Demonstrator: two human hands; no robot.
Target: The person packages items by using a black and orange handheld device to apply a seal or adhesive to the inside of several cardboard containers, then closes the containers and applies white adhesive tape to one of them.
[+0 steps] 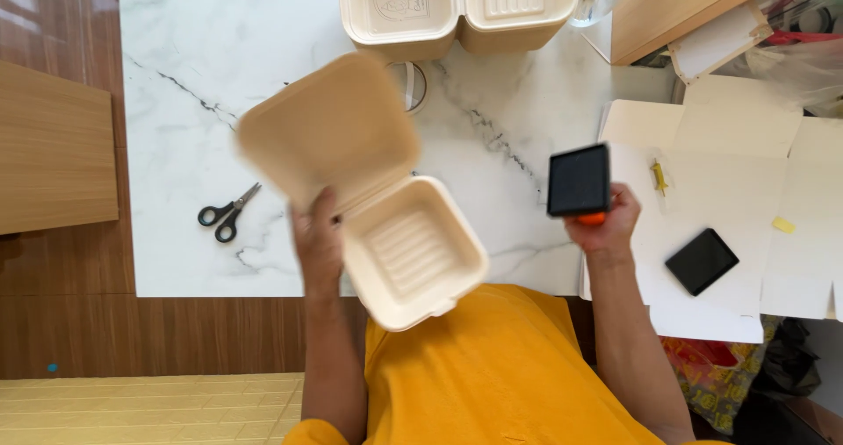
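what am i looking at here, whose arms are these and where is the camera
There is no machine here: the camera sits on a person's head and looks down, so the two bare arms are the wearer's own, above an orange shirt. The left hand holds an open beige clamshell food box by its hinge side. The right hand holds a black square stamp block with an orange handle. Below is a white marble table. On it lie black scissors, a second open food box at the far edge, and flat white cardboard with a dark phone on it.
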